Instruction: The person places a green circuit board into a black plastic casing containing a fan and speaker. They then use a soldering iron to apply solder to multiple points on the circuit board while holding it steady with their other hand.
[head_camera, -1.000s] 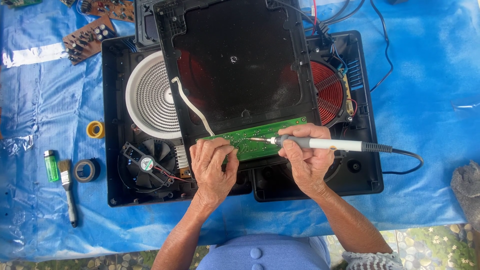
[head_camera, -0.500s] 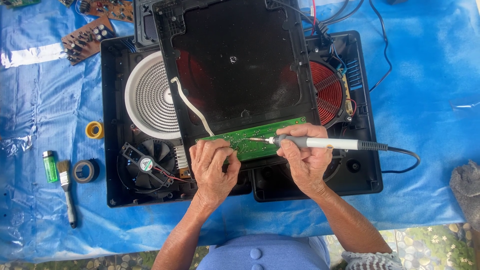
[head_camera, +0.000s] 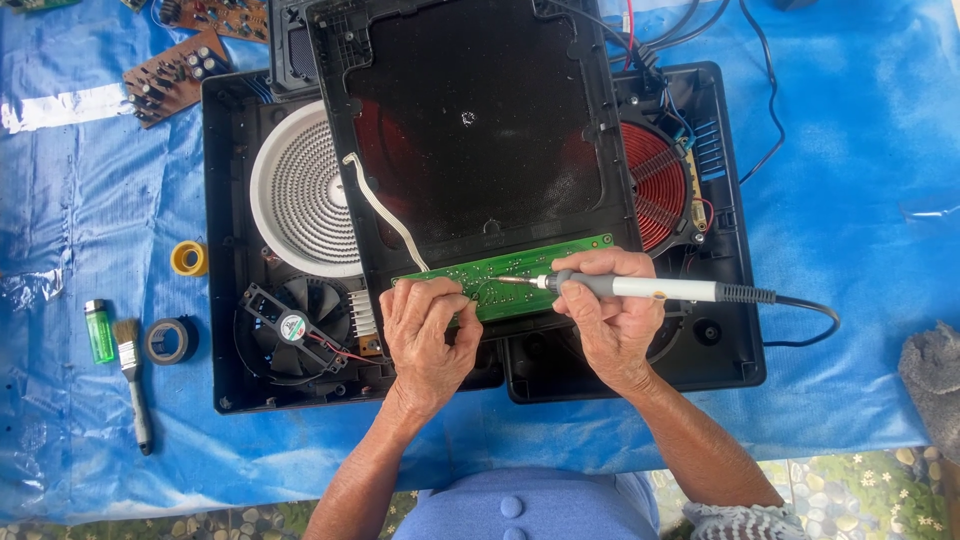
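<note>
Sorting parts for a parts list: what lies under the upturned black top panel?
Under the black top panel show a white spiral heater and red coil, both partly covered; everything between them is hidden.

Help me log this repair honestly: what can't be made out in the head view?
- Solder joint: too small where the soldering iron meets the green circuit board.
- Board's near edge: hidden by the left hand and right hand.
- Red coil: mostly under the black cover panel.
- Brown boards: cut by top edge.
</note>
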